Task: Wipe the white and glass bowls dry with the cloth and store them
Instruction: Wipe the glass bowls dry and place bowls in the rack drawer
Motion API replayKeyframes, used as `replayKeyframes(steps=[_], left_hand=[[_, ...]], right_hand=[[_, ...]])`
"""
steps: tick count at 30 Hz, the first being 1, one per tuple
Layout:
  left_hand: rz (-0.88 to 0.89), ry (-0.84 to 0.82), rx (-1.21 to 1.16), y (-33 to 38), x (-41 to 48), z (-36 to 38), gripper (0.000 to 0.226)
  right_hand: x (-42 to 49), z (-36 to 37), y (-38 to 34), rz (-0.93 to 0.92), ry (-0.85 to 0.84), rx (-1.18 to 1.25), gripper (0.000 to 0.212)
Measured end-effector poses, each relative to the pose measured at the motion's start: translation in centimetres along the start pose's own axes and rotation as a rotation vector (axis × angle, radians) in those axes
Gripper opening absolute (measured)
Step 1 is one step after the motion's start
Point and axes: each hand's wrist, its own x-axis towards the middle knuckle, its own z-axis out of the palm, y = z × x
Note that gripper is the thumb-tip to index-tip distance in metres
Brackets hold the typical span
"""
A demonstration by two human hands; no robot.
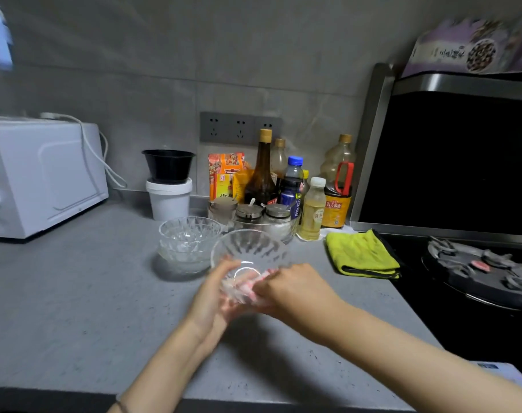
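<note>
A cut-glass bowl point(249, 253) is tilted above the grey counter, its mouth facing away from me. My left hand point(216, 296) cups its base from the left. My right hand point(295, 289) presses a pink-and-white cloth point(249, 289) against the bowl's underside. A short stack of similar glass bowls point(188, 242) stands on the counter just behind and to the left, apart from my hands. No white bowl shows in this view.
A yellow-green cloth point(362, 254) lies folded at the right, beside the black stove point(480, 272). Bottles and spice jars point(283, 195) crowd the back wall. A white tub with a black bowl on it point(168, 186) and a white microwave point(42, 174) stand at the left.
</note>
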Motion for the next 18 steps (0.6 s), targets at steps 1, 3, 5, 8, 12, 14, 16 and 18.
replayKeyframes(steps=[1,3,5,8,12,14,16,18], left_hand=[[0.022,0.020,-0.002,-0.8,0.2,0.4,0.029],[0.036,0.051,0.041,-1.6,0.3,0.9,0.025],[-0.003,0.061,0.131,-1.0,-0.1,0.5,0.025],[-0.050,0.038,0.205,0.4,0.3,-1.3,0.029],[-0.039,-0.006,0.167,1.0,0.8,-1.8,0.030],[0.002,-0.006,0.083,0.2,0.9,-0.7,0.018],[0.054,0.007,0.048,-0.8,1.2,0.3,0.023],[0.081,0.032,0.078,-1.4,1.4,0.2,0.037]], right_hand=[[0.1,0.3,-0.4,0.073,0.046,0.069,0.029],[-0.1,1.4,-0.9,0.134,0.111,0.223,0.024],[-0.6,1.7,-0.7,0.099,0.046,0.317,0.026],[-1.4,1.3,1.1,-0.082,-0.061,0.299,0.021],[-1.0,1.5,2.7,-0.168,-0.013,0.098,0.019],[0.2,1.7,1.7,-0.081,0.070,0.067,0.026],[1.0,1.4,0.3,0.077,0.206,0.088,0.028],[1.0,1.8,-0.5,0.179,0.179,0.252,0.019]])
